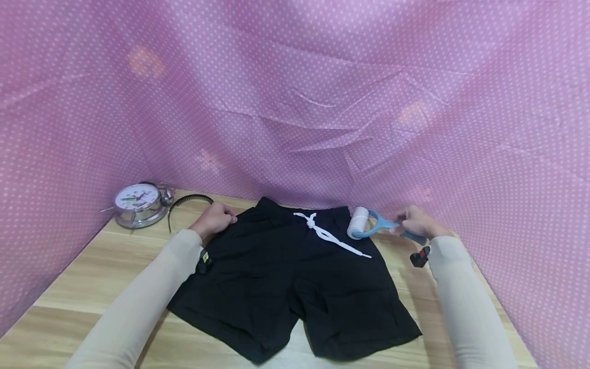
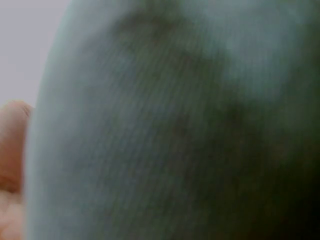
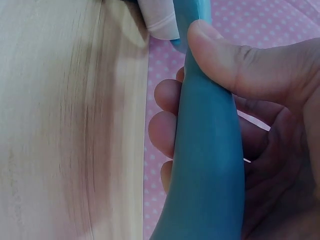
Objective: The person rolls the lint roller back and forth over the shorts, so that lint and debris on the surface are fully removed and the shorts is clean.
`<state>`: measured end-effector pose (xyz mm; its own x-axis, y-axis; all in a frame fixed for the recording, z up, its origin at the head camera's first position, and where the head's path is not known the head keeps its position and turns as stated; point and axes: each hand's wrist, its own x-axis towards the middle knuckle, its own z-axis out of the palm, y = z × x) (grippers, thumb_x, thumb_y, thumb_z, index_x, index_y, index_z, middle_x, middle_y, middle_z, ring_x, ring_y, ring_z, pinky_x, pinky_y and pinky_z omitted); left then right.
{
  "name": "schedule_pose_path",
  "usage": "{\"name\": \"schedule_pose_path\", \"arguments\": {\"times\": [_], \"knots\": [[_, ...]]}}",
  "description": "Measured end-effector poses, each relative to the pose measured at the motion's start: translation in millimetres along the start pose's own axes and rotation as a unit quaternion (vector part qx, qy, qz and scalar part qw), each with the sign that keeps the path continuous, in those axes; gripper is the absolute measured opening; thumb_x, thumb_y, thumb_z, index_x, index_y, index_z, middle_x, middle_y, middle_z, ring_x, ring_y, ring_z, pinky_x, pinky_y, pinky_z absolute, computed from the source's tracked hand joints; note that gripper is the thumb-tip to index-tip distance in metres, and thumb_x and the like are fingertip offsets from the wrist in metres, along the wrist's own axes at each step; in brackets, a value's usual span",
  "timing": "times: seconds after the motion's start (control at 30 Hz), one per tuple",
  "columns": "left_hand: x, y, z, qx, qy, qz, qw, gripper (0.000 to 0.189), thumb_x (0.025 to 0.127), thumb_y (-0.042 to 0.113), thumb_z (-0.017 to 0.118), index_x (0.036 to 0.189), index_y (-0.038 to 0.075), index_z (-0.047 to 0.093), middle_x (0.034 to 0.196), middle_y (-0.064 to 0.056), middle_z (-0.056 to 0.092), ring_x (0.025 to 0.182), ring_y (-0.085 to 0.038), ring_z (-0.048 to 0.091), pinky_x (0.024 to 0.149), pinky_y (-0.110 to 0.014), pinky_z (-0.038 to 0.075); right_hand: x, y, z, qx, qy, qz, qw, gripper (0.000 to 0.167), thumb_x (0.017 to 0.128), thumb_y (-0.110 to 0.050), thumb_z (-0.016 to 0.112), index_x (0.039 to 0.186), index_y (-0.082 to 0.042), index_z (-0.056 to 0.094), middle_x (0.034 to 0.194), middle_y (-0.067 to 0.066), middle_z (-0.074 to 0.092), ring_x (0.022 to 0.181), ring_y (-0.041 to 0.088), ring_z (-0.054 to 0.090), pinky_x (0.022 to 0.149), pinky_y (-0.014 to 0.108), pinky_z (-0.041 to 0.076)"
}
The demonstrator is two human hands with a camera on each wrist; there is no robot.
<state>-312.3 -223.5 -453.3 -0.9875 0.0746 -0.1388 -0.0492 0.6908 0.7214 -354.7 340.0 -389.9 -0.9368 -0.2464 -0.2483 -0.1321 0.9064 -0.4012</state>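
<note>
Black shorts lie spread on the wooden table, their white drawstring tied at the waistband. At their upper left side edge my left hand pinches the cloth with curled fingers. Blurred fabric fills most of the left wrist view, leaving only a bit of finger at its left border. My right hand grips the blue handle of a lint roller, thumb along the top and fingers wrapped beneath. The roller's white roll overlaps the shorts' upper right corner in the head view.
A silver twin-bell alarm clock lies tilted back at the table's far left. Beside it is a black toothed headband, close to my left hand. Pink dotted cloth hangs around the back and sides of the wooden table.
</note>
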Motion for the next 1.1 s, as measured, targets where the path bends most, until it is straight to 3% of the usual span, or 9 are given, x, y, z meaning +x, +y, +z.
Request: {"name": "schedule_pose_path", "arguments": {"times": [0.1, 0.3, 0.6, 0.97, 1.03, 1.1], "knots": [[1.0, 1.2, 0.7, 0.001, 0.002, -0.003, 1.0, 0.03, 0.099, 0.015, 0.056, 0.12, -0.003, 0.069, 0.132, -0.023, 0.064, 0.119, -0.034, 0.059, 0.102, -0.046, 0.05, -1.6, 3.9, -1.7, -0.004, 0.002, 0.0, 1.0, 0.064, 0.086, -0.033, 0.077, 0.131, 0.008, 0.06, 0.137, 0.033, 0.058, 0.127, 0.051, 0.054, 0.106, 0.065, 0.045], [4.7, 1.0, 0.0, 0.005, -0.002, -0.008, 1.0, 0.032, 0.099, 0.016, 0.056, 0.122, -0.002, 0.068, 0.134, -0.023, 0.063, 0.125, -0.038, 0.057, 0.105, -0.05, 0.049, -11.2, 17.1, -6.7, 0.007, -0.001, -0.001, 1.0, 0.052, 0.086, -0.028, 0.079, 0.123, 0.007, 0.067, 0.12, 0.024, 0.072, 0.105, 0.032, 0.067, 0.094, 0.053, 0.053], [8.0, -0.5, -2.6, 0.002, -0.013, -0.012, 0.9998, 0.034, 0.1, 0.016, 0.054, 0.126, -0.002, 0.066, 0.135, -0.023, 0.062, 0.127, -0.04, 0.056, 0.106, -0.051, 0.05, -34.2, 47.0, -12.3, 0.025, -0.007, 0.015, 0.9996, 0.032, 0.084, -0.022, 0.08, 0.107, -0.001, 0.074, 0.089, 0.002, 0.078, 0.085, 0.016, 0.062, 0.077, 0.029, 0.044], [5.9, 2.7, -2.7, 0.003, -0.013, -0.007, 0.9999, 0.032, 0.099, 0.018, 0.055, 0.121, -0.001, 0.068, 0.131, -0.021, 0.065, 0.123, -0.036, 0.058, 0.105, -0.049, 0.049, -52.9, 65.8, -13.2, 0.0, -0.012, 0.014, 0.9998, 0.027, 0.082, -0.026, 0.08, 0.098, -0.004, 0.073, 0.082, -0.001, 0.071, 0.08, 0.018, 0.058, 0.072, 0.029, 0.042], [4.2, 3.3, -3.4, -0.012, -0.019, -0.01, 0.9997, 0.032, 0.098, 0.019, 0.056, 0.121, 0.0, 0.068, 0.12, -0.015, 0.069, 0.117, -0.033, 0.061, 0.102, -0.046, 0.051, -55.4, 67.7, -10.6, -0.012, -0.018, 0.022, 0.9995, 0.024, 0.085, -0.029, 0.077, 0.095, -0.008, 0.072, 0.078, -0.004, 0.067, 0.077, 0.017, 0.055, 0.07, 0.029, 0.041], [1.3, 4.1, -5.5, -0.043, -0.032, -0.011, 0.9985, 0.033, 0.098, 0.019, 0.057, 0.122, 0.0, 0.068, 0.095, -0.006, 0.069, 0.104, -0.028, 0.063, 0.096, -0.041, 0.053, -58.2, 69.4, -7.4, -0.017, -0.02, 0.022, 0.9994, 0.024, 0.087, -0.032, 0.075, 0.092, -0.008, 0.07, 0.076, -0.004, 0.063, 0.077, 0.017, 0.052, 0.07, 0.029, 0.038]]}}
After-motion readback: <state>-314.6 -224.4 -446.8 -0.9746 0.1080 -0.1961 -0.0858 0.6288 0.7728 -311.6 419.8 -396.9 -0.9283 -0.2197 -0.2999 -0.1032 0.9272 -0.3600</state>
